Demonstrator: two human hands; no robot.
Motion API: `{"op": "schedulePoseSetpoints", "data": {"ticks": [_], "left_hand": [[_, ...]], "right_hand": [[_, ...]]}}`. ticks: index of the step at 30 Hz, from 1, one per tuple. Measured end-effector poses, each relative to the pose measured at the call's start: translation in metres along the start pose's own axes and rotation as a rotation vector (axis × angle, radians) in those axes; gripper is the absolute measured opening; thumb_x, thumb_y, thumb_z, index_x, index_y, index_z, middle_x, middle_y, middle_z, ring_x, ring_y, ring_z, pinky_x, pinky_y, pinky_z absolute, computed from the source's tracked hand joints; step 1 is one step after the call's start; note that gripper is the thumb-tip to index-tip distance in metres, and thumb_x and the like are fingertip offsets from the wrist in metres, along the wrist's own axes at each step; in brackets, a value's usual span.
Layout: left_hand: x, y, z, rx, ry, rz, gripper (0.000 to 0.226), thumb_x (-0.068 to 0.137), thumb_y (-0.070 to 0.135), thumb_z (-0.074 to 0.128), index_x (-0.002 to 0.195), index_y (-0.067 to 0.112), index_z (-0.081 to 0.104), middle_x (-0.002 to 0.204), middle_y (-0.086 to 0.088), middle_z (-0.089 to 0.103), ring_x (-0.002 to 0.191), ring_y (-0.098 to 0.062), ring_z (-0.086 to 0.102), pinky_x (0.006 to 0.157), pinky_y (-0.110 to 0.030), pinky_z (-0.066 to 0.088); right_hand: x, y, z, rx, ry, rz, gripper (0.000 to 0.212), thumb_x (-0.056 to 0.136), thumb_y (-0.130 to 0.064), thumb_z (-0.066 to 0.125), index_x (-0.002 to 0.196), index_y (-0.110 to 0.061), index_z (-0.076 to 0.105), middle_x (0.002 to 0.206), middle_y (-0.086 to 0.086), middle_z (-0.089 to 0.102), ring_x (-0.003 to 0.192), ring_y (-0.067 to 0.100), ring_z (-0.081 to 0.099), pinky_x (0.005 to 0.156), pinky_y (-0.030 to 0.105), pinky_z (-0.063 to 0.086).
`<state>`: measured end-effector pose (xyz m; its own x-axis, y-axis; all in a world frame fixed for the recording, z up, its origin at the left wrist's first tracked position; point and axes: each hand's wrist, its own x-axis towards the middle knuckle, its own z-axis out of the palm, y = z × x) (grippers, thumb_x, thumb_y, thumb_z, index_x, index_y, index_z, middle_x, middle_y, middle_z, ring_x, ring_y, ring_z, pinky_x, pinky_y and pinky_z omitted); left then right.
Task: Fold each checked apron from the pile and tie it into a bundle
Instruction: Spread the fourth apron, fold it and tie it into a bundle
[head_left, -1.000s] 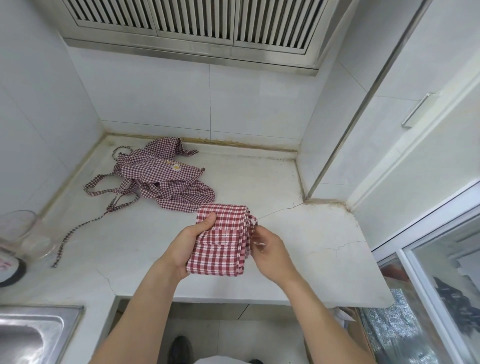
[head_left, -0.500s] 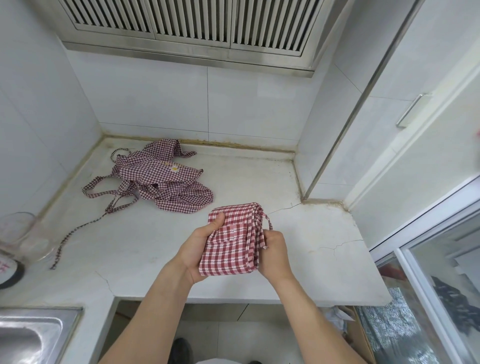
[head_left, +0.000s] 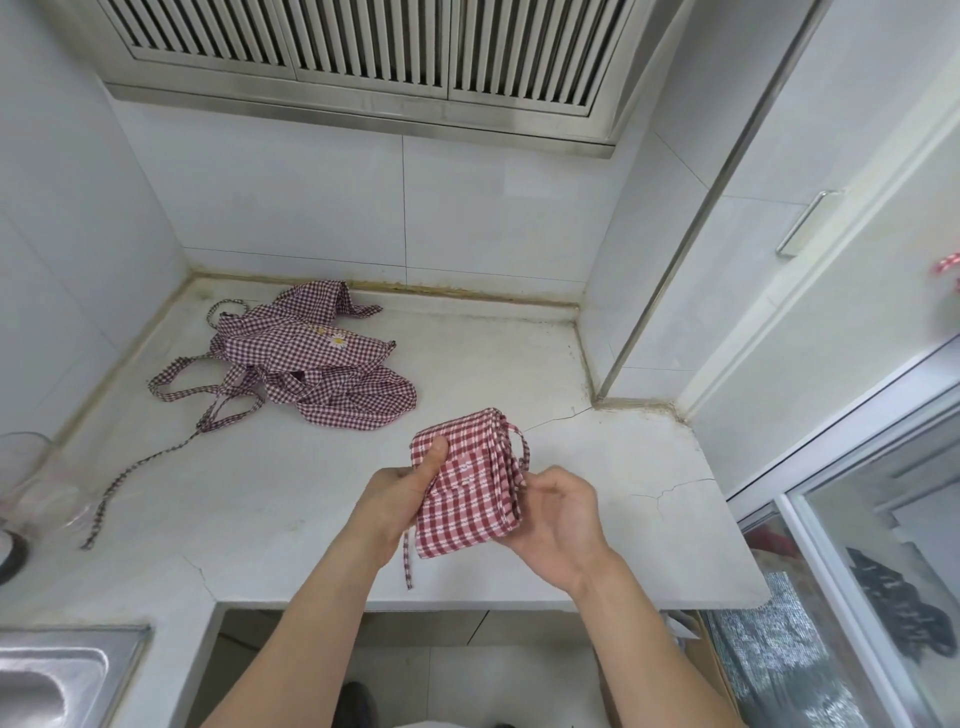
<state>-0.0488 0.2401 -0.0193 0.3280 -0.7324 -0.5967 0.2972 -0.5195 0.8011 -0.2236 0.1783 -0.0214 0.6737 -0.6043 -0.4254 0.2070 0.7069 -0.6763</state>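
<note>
- The folded apron (head_left: 467, 486), red-and-white check, is a thick stack of layers held in the air just above the front part of the counter (head_left: 291, 499), tilted with its folded edges showing on the right side.
- A strap (head_left: 521, 451) loops out from the top right corner of the stack and runs down its right edge; a second strap end (head_left: 407, 561) hangs free below the bottom left corner.
- The left hand (head_left: 397, 493) grips the stack from the left, thumb pressed flat on the front face and fingers curled behind it.
- The right hand (head_left: 558, 519) supports the stack from the right and below, and its fingertips appear to pinch the strap at the stack's right edge; the exact contact is too small to tell for sure.
- Judged from this, folding of this apron is done and the tying step is in hand: the strap is being wound around the stack.
- The next move likely calls for keeping the left grip firm so the layers do not slip, drawing the loop snug, then bringing the two strap ends together to knot.
- A second, darker checked apron (head_left: 311, 374) lies unfolded and tangled near the back left of the counter, well apart from the hands, not yet done.
- A sink (head_left: 62, 675) shows at the lower left.
</note>
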Motion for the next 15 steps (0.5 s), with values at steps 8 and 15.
{"op": "schedulePoseSetpoints", "data": {"ticks": [8,15], "left_hand": [[0.006,-0.021,0.026,0.566,0.458,0.433,0.053,0.091,0.047,0.066,0.126,0.007,0.065,0.112,-0.003,0.073,0.101,-0.021,0.069,0.084,-0.022,0.049],[0.026,-0.046,0.031,0.809,0.439,0.880,0.042,0.087,0.000,0.072,0.128,0.006,0.066,0.115,-0.012,0.072,0.103,-0.027,0.071,0.095,-0.031,0.050]], "right_hand": [[0.018,0.016,-0.001,-0.264,0.264,0.050,0.045,0.085,-0.038,0.074,0.121,-0.012,0.067,0.112,0.006,0.074,0.105,0.023,0.071,0.096,0.044,0.055],[0.032,0.044,-0.007,-0.210,0.423,0.006,0.023,0.095,-0.023,0.064,0.106,-0.005,0.072,0.100,0.012,0.076,0.096,0.030,0.073,0.092,0.048,0.056]]}}
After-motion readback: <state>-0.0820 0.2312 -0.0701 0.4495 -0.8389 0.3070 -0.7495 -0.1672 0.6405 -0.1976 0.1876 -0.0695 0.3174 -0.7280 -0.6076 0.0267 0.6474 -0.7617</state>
